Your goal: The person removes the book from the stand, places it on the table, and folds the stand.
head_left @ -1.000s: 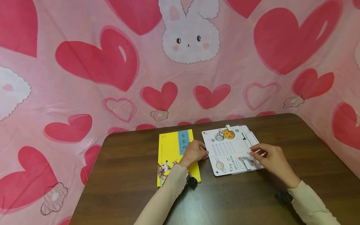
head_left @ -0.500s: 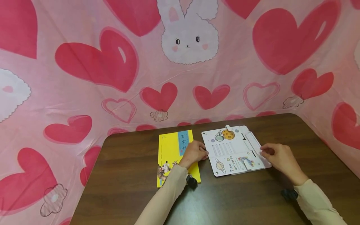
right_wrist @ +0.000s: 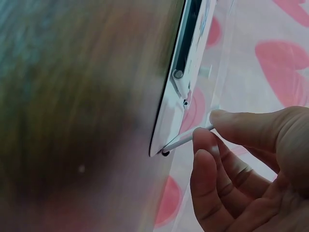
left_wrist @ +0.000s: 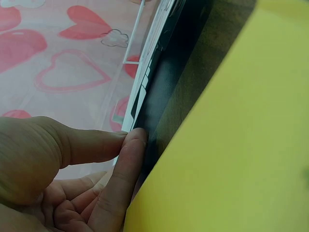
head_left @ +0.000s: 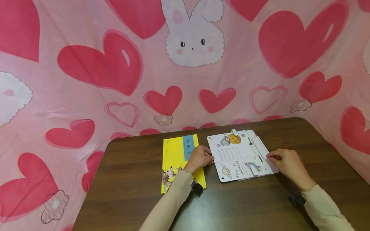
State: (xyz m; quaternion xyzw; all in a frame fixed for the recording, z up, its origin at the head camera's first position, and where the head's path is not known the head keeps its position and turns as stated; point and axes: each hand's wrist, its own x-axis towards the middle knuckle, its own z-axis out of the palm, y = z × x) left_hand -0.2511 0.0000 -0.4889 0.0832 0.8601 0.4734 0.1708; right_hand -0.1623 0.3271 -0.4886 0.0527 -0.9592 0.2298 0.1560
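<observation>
A flat white book stand (head_left: 228, 154), printed with an astronaut, a planet and "Tiny universe", lies on the table. My left hand (head_left: 199, 158) pinches its left edge between thumb and forefinger; the left wrist view shows the fingertips (left_wrist: 134, 137) at that edge. At the stand's right side my right hand (head_left: 287, 163) pinches a thin white flap (right_wrist: 181, 140), which sticks out from the stand's edge in the right wrist view. A yellow book (head_left: 174, 155) with a blue title panel lies left of the stand, partly under my left forearm.
The dark wooden table (head_left: 130, 205) has its far edge against a pink cloth backdrop (head_left: 185, 77) with hearts and rabbits. A small white clip (head_left: 234, 132) sits at the stand's top edge. Black wrist cameras hang under both wrists.
My right hand has moved right, from over the rocket print to the stand's right edge, uncovering the print; the white flap there reaches further out. My left hand stays in place.
</observation>
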